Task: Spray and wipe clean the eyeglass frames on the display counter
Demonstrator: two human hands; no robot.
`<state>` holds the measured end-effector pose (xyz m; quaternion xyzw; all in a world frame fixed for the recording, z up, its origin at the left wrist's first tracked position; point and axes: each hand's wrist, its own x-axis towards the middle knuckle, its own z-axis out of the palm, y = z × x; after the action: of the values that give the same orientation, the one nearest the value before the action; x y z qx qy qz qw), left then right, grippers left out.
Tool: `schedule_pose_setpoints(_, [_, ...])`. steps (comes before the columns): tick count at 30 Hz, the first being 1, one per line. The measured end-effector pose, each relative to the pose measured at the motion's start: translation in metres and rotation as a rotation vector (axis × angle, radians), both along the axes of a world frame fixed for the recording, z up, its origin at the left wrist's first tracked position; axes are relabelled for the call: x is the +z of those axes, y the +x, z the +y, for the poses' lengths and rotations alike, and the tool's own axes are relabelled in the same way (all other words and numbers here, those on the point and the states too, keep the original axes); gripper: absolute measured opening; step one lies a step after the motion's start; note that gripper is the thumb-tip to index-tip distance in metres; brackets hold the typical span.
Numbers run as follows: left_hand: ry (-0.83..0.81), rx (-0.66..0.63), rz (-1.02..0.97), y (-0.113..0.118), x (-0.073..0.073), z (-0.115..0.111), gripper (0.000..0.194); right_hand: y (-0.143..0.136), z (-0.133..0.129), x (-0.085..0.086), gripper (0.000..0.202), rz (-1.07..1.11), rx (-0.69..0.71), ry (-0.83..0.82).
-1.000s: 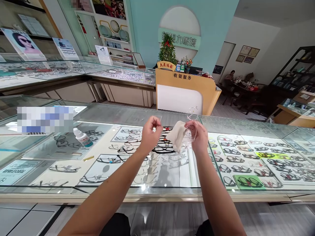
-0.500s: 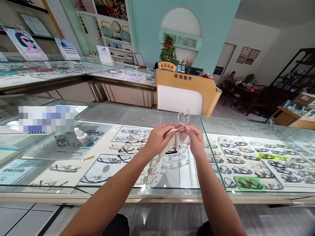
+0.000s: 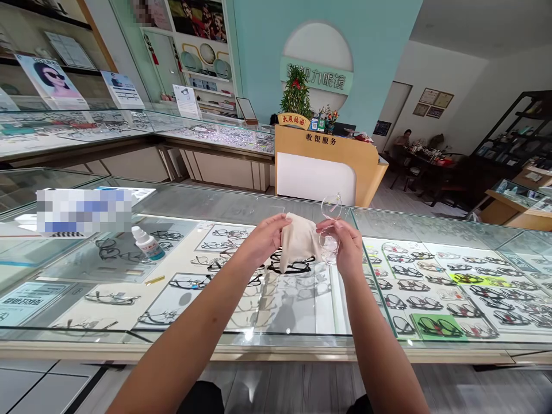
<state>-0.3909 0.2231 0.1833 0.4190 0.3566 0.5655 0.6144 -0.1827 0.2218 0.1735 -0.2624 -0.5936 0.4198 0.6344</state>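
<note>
A beige cloth (image 3: 299, 237) hangs over the glass counter, its left corner pinched by my left hand (image 3: 268, 237). Clear-framed glasses (image 3: 331, 208) are upright on end in my right hand (image 3: 348, 244), which grips them near the bridge, one lens above the fingers and one below. The cloth's right edge reaches the glasses; whether my right fingers also hold it I cannot tell. On the countertop to the left, a white bottle with a blue lower part (image 3: 147, 244) leans in view.
Under the glass top (image 3: 276, 340) lie many eyeglass frames (image 3: 439, 325). A blurred white and blue box (image 3: 84, 211) is at the left. Beyond the counter are a wooden cash desk (image 3: 366, 167) and a seated person (image 3: 403, 139) at the far right.
My hands have moved apart. The cloth, bunched at the glasses before, is now spread between them. The glasses have shifted slightly right, and the view has tilted a little.
</note>
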Motion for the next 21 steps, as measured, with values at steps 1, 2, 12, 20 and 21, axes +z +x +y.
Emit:
schedule_pose_setpoints(1, [0.024,0.013,0.020,0.001,-0.001,0.000,0.040,0.000,0.000,0.001,0.036,-0.009,-0.014,0.011])
schedule_pose_setpoints(2, [0.057,0.037,0.057,0.002,-0.002,0.000,0.041,0.000,-0.001,0.002,0.037,-0.021,-0.017,0.013])
schedule_pose_setpoints(12, [0.467,0.263,0.353,0.012,-0.003,-0.010,0.041,-0.008,-0.006,0.004,0.034,-0.214,0.102,-0.068])
schedule_pose_setpoints(20, [0.476,0.184,0.419,0.019,-0.007,-0.012,0.030,-0.010,-0.004,0.002,0.033,-0.060,-0.185,-0.025])
schedule_pose_setpoints(21, [0.472,0.149,0.419,0.020,-0.008,-0.013,0.029,-0.010,-0.004,0.002,0.032,-0.064,-0.192,-0.009])
